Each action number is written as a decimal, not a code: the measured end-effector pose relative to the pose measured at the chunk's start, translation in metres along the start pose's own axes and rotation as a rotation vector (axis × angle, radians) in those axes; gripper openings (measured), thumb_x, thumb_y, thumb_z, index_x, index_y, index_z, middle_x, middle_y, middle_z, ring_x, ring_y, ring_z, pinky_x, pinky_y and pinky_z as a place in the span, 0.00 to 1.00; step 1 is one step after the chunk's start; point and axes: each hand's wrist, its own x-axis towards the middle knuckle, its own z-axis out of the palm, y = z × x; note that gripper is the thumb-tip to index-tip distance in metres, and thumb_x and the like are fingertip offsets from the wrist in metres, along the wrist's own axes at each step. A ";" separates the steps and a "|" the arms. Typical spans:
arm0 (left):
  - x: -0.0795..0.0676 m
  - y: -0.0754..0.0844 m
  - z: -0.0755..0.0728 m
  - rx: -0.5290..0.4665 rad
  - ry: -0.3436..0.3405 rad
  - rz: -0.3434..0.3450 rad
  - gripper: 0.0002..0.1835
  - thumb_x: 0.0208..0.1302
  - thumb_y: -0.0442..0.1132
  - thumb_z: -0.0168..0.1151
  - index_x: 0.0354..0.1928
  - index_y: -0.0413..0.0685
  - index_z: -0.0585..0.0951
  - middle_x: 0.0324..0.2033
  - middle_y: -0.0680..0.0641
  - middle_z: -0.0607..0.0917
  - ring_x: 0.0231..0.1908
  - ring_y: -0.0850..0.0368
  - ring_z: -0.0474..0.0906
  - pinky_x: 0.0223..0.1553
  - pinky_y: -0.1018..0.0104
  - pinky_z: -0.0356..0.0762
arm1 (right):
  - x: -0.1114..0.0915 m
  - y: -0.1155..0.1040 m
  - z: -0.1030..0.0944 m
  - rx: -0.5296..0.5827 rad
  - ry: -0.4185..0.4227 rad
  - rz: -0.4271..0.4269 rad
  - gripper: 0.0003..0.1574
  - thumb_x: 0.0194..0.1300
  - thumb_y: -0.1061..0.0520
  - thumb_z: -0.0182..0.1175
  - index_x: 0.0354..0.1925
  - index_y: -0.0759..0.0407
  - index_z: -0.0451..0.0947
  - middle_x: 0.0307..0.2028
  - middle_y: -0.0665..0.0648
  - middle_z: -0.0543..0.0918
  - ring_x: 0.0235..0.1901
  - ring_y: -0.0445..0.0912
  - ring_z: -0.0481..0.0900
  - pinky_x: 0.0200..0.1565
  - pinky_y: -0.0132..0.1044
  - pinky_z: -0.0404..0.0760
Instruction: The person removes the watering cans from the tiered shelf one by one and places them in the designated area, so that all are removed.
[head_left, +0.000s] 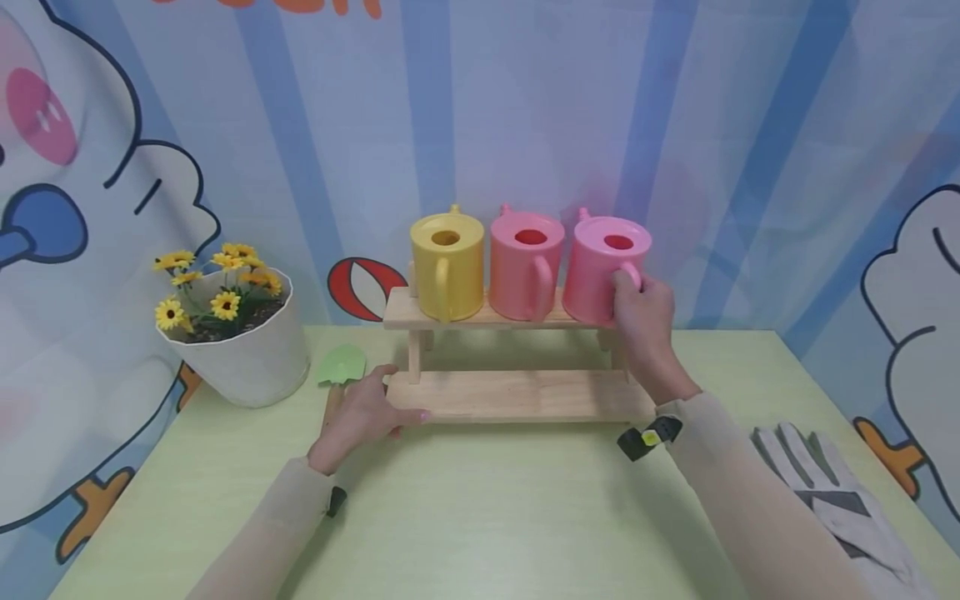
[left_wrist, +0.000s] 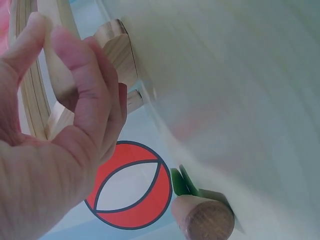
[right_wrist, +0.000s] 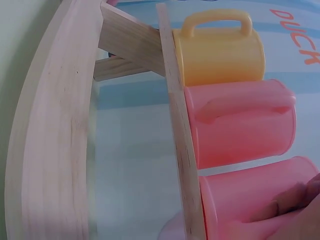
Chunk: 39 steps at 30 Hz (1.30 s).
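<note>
My right hand point(head_left: 645, 321) grips the handle of the rightmost pink watering can point(head_left: 596, 267), which stands on the upper board of a two-step wooden stand point(head_left: 517, 396). That can shows at the bottom of the right wrist view, partly behind the fingers. Beside it on the same board are a second pink watering can point(head_left: 525, 271) and a yellow watering can point(head_left: 450, 275), upright, spouts toward the wall. At the left end of the lower board, my left hand point(head_left: 367, 408) holds the edge, its thumb along the front; the stand point(left_wrist: 62, 50) partly hides behind its fingers in the left wrist view.
A small trowel point(head_left: 342, 365) with a green blade lies just left of the stand, partly behind the left hand. Farther left, a white pot point(head_left: 251, 367) holds yellow flowers. Grey-white gloves point(head_left: 847, 508) lie at the table's right. A printed cloth point(head_left: 517, 108) hangs behind.
</note>
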 end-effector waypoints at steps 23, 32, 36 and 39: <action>0.001 0.003 0.000 0.004 -0.013 0.002 0.55 0.63 0.54 0.82 0.83 0.43 0.61 0.27 0.46 0.85 0.29 0.54 0.81 0.50 0.55 0.71 | -0.005 0.008 -0.006 -0.002 0.057 -0.044 0.23 0.82 0.47 0.46 0.29 0.56 0.66 0.25 0.52 0.66 0.37 0.50 0.77 0.41 0.39 0.77; 0.000 0.001 0.000 -0.041 -0.028 -0.001 0.54 0.63 0.53 0.81 0.83 0.44 0.60 0.29 0.46 0.85 0.30 0.54 0.81 0.47 0.57 0.70 | -0.014 0.008 -0.016 0.012 0.051 -0.073 0.24 0.81 0.48 0.47 0.26 0.56 0.62 0.22 0.50 0.64 0.28 0.47 0.69 0.32 0.37 0.72; -0.003 -0.002 -0.003 -0.113 -0.043 -0.003 0.53 0.63 0.51 0.82 0.82 0.46 0.61 0.33 0.44 0.84 0.31 0.53 0.81 0.45 0.58 0.71 | -0.021 0.007 -0.022 0.038 0.048 -0.074 0.24 0.81 0.49 0.47 0.26 0.57 0.62 0.21 0.50 0.62 0.31 0.47 0.72 0.35 0.37 0.74; -0.004 -0.003 -0.005 -0.167 -0.058 -0.012 0.52 0.64 0.49 0.81 0.82 0.47 0.61 0.34 0.45 0.83 0.31 0.52 0.79 0.43 0.59 0.71 | -0.028 0.005 -0.026 0.062 0.046 -0.070 0.24 0.81 0.49 0.47 0.26 0.58 0.62 0.21 0.50 0.61 0.38 0.49 0.77 0.42 0.38 0.78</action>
